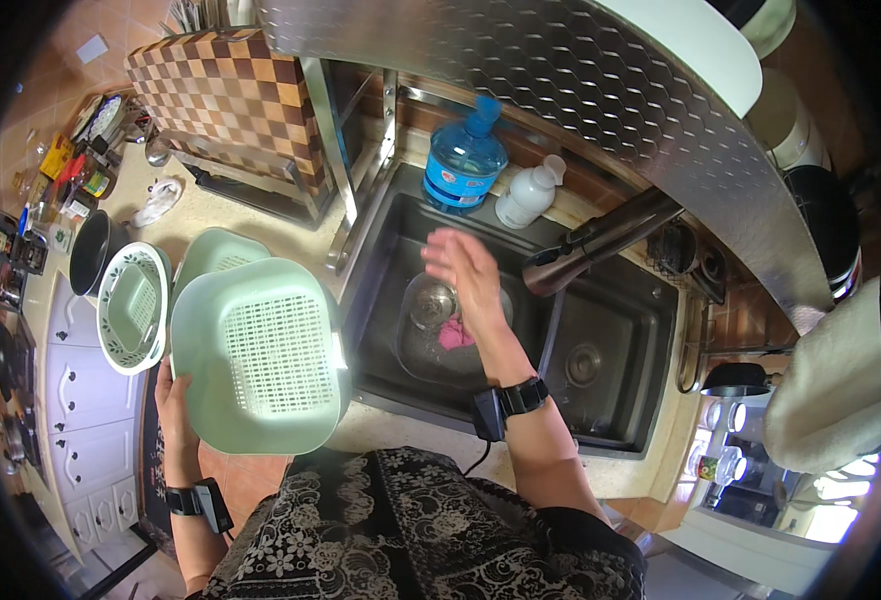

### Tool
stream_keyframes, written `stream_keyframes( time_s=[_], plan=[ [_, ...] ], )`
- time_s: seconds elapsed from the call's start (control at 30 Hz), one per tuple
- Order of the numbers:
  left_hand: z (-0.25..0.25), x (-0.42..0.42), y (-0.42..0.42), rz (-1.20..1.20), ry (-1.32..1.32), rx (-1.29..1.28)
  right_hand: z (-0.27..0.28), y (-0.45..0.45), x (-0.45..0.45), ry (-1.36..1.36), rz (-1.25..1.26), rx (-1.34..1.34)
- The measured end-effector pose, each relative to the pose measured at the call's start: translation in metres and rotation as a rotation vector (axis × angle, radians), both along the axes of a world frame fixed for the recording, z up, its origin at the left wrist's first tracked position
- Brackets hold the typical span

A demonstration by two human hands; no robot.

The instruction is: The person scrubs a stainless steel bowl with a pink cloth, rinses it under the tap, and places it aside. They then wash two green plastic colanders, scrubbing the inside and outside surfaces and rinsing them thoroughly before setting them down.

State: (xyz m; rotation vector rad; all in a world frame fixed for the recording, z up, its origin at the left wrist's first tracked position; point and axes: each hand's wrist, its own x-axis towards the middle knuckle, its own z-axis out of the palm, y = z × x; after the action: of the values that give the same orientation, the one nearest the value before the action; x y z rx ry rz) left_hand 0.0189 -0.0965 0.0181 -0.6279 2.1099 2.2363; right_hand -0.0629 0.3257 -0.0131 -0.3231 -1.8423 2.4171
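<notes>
My left hand (174,397) grips the left rim of a light green plastic colander basket (283,352), held tilted over the counter edge left of the sink. My right hand (466,274), fingers extended and somewhat blurred, is above the larger bowl of the dark double sink (380,300); nothing shows in it. Below it, a clear round container (431,301) and a pink cloth (455,334) lie in the sink, partly hidden by the hand and forearm. Another light green basket (219,251) sits behind the held one. A white-rimmed oval basket (131,358) stands further left.
The dark faucet (560,274) reaches over the sink divider. A blue water bottle (464,169) and a white pump bottle (528,196) stand behind the sink. A checkered wooden cutting board (223,105) leans in a rack. A metal shelf (560,75) overhangs the sink.
</notes>
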Motion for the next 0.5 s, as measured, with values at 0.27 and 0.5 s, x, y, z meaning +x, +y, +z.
stream_keyframes(
  time_s=[0.27,0.5],
  plan=[
    [-0.001,-0.011,-0.009,0.015,0.022,0.012,0.105,0.034,-0.123,0.149,-0.442,1.391],
    [-0.003,-0.013,-0.018,0.001,0.026,0.018,0.095,0.065,-0.179,0.097,-0.182,1.556]
  ],
)
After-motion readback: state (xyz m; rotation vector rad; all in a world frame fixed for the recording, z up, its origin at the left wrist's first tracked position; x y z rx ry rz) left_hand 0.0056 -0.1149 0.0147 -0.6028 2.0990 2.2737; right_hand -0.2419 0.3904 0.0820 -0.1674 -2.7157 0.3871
